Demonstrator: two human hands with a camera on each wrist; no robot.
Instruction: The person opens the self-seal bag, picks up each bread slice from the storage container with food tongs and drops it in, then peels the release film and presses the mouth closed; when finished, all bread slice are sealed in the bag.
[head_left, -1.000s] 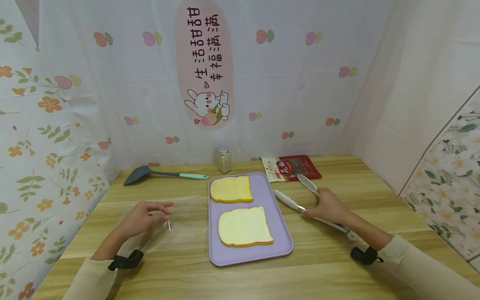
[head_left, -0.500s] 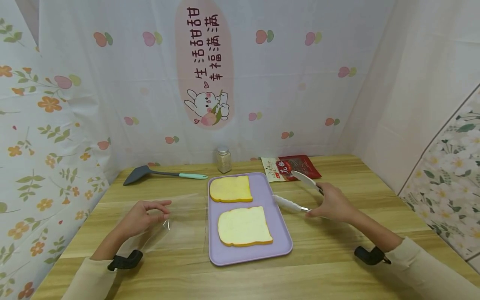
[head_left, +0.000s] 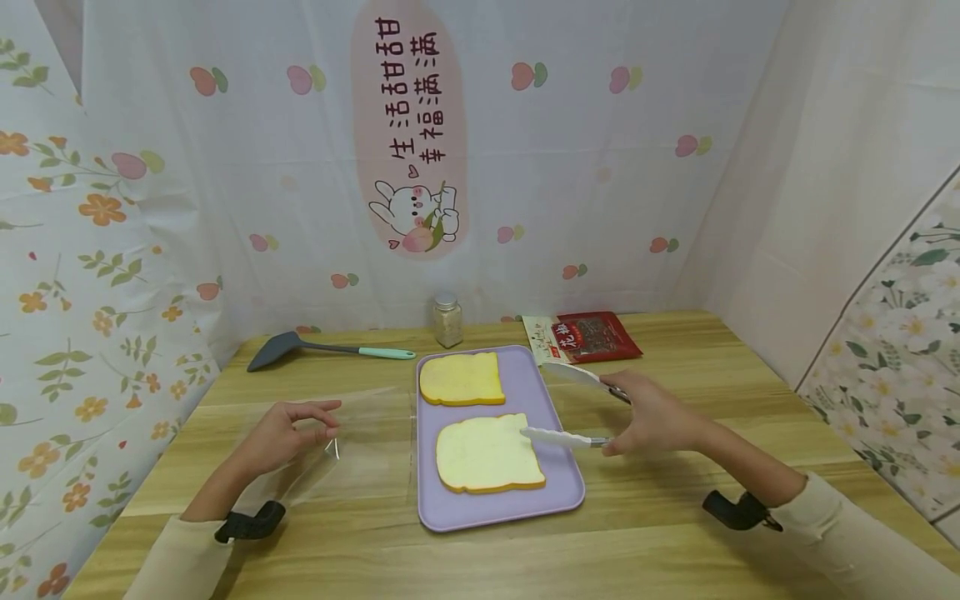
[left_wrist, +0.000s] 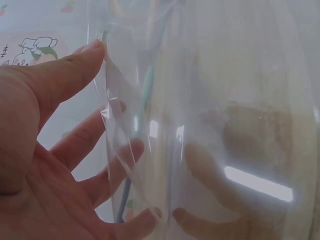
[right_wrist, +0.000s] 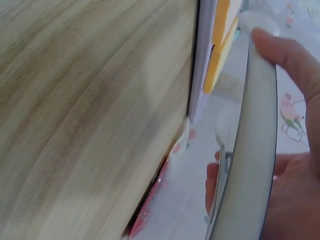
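My left hand holds the edge of a clear plastic bag. In the left wrist view the thumb lies on the near side of this plastic and the fingers show through it. With my right hand I grip white-tipped tongs, arms spread apart. One tong tip overlaps the right edge of the nearer bread slice; the other overlaps the tray's right rim. Behind lies a second, yellower bread slice, on the same purple tray. The right wrist view shows one tong arm close up.
A grey spatula with a mint handle lies at the back left. Behind the tray stands a small glass jar, and a red-and-white spice packet lies at the back right. Patterned cloths hang along the table's back and sides.
My right hand has turned the tongs and moved them leftward, bringing one tip from beside the tray to over the nearer bread slice. My left hand has barely moved.
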